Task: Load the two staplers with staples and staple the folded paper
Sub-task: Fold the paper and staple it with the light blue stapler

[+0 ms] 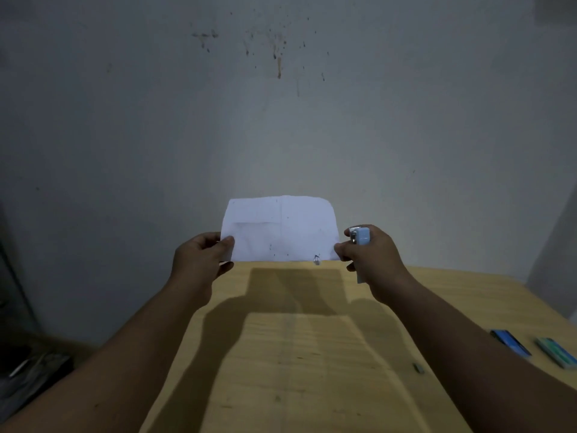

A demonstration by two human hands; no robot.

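A white folded paper (281, 229) is held upright above the far edge of the wooden table (299, 354). My left hand (199, 260) pinches its lower left corner. My right hand (371, 260) grips a small light-blue stapler (362, 239), its metal nose up against the paper's lower right edge, while the thumb touches that corner. A small dark mark shows near the paper's bottom edge, right of centre. Whether the stapler's jaw is around the paper I cannot tell.
At the table's right side lie a blue box (510, 342) and a green box (555, 351), side by side. A tiny grey strip (418, 367) lies on the wood near my right forearm. A stained grey wall stands behind the table. Dark clutter sits on the floor at the left.
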